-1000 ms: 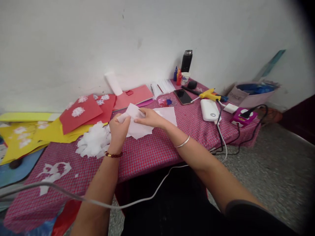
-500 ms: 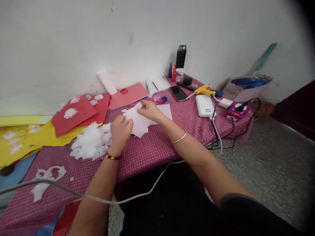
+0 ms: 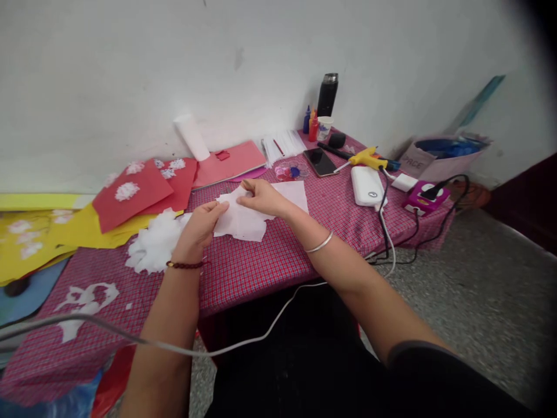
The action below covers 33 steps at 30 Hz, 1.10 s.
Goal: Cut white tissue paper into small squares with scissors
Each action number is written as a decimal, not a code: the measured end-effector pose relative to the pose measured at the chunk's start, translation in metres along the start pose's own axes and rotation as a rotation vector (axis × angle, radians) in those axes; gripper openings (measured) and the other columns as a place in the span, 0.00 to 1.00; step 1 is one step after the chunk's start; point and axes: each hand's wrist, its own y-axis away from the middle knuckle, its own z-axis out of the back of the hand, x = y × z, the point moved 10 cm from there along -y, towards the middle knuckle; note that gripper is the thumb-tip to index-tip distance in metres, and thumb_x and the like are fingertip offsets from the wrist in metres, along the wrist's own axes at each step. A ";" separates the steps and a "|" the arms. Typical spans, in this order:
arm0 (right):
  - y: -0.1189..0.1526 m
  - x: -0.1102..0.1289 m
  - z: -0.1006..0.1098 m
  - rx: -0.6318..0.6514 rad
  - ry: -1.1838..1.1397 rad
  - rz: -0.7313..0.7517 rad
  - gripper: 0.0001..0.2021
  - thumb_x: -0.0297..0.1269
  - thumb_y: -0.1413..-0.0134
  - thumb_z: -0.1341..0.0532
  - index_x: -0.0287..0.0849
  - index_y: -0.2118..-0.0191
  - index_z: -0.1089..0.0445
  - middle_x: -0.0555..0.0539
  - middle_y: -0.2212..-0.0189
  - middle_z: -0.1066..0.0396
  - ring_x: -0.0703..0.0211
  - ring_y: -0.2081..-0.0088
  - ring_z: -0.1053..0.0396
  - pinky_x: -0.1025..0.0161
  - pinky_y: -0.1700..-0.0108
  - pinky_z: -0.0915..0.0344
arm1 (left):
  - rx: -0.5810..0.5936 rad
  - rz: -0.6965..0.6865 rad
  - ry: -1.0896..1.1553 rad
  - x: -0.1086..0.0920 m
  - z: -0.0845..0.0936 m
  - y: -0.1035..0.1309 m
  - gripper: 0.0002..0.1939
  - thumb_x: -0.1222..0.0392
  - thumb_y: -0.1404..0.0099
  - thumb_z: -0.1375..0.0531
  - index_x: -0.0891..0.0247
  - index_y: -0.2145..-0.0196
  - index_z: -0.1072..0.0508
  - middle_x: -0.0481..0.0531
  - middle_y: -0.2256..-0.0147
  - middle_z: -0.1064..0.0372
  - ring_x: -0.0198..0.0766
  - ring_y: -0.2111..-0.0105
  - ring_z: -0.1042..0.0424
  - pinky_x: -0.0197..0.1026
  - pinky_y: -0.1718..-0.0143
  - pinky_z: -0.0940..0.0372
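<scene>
A thin white paper piece with uneven edges is between my hands above the checked tablecloth. My left hand pinches its left side between thumb and fingers. At its upper edge my right hand is closed, with a small brownish thing showing at the fingertips, too small to name. Another white sheet lies flat behind my right wrist. Left of my left hand rests a heap of crumpled white paper. White paper scraps lie at the table's lower left.
Red cards and yellow sheets with white blossoms lie left. At the back are a paper roll, a phone, a black flask and a yellow glue gun. A white power bank and a cable are nearer.
My left hand has shifted left and turned, now gripping the paper's left side. The paper has changed angle. The camera view has shifted slightly.
</scene>
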 end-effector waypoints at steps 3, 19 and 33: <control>0.001 -0.006 0.003 -0.045 -0.043 -0.045 0.05 0.31 0.51 0.41 0.42 0.71 0.40 0.54 0.75 0.39 0.64 0.71 0.42 0.65 0.68 0.44 | 0.016 0.079 0.087 0.003 -0.005 0.004 0.14 0.50 0.54 0.32 0.60 0.78 0.31 0.49 0.79 0.33 0.34 0.81 0.36 0.38 0.80 0.39; 0.010 0.006 0.008 0.168 0.182 -0.003 0.14 0.42 0.54 0.32 0.39 0.72 0.35 0.53 0.75 0.36 0.64 0.71 0.41 0.65 0.68 0.47 | 0.008 -0.537 -0.638 -0.052 -0.037 0.030 0.06 0.59 0.40 0.40 0.59 0.74 0.29 0.49 0.74 0.32 0.39 0.72 0.35 0.41 0.66 0.42; 0.007 -0.012 0.009 0.083 0.255 -0.083 0.07 0.29 0.52 0.39 0.41 0.76 0.38 0.52 0.76 0.34 0.64 0.72 0.40 0.64 0.68 0.48 | -0.077 -0.177 -0.122 -0.016 -0.011 0.014 0.05 0.60 0.47 0.38 0.61 0.79 0.29 0.45 0.80 0.37 0.33 0.78 0.41 0.37 0.76 0.48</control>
